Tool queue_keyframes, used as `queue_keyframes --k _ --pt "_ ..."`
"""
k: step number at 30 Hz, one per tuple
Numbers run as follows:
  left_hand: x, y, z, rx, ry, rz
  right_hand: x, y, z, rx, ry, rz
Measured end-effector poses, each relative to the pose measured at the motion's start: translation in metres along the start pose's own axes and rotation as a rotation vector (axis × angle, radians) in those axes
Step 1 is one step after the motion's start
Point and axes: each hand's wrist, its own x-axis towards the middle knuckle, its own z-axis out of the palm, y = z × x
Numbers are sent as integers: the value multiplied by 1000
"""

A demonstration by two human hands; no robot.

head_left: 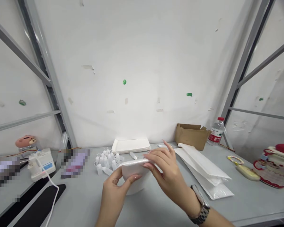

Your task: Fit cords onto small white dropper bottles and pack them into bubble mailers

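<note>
A white padded envelope point(138, 183) stands over the middle of the desk, its top edge folded over. My left hand point(112, 197) is closed on its left side, with the thumb across the near face. At the upper right corner, my right hand point(171, 175) pinches the fold between thumb and fingers; a wristwatch point(201, 206) is on that wrist. Behind my left hand lies a cluster of small white plastic bottles point(106, 161) with looped caps. One more small bottle point(133, 155) lies just past the envelope. The envelope's inside is hidden from me.
Against the wall lies a stack of white envelopes point(123, 146). More padded envelopes point(204, 167) lie at right, before a cardboard box point(191, 136) and a water bottle point(216, 132). A decorated jar point(278, 167) stands far right. At left are a white power strip point(41, 165) and its cable.
</note>
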Motion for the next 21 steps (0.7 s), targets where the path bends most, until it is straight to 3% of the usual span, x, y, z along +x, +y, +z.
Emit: queue_keyframes --k 4,6,8,11,13,14,17,21 --pt "-11 11 -1 -105 80 134 1 2 -2 160 -168 27" --pt "-18 16 -2 -55 129 173 -1 0 -3 241 -221 43" --pt "-24 18 -3 -21 181 155 -6 -5 -3 306 -190 96" --pt "-24 18 -5 -156 384 36 -20 -14 -2 258 8 178" --pt "-20 16 -5 -349 527 -34 -34 -21 1 169 66 115" --pt "-17 14 -3 -441 549 -63 -42 -24 4 136 14 47" --pt "-10 1 6 -527 396 -169 -66 -26 19 51 -284 -47" --pt "-2 -36 27 -277 83 -192 -92 -16 39 -55 -608 169"
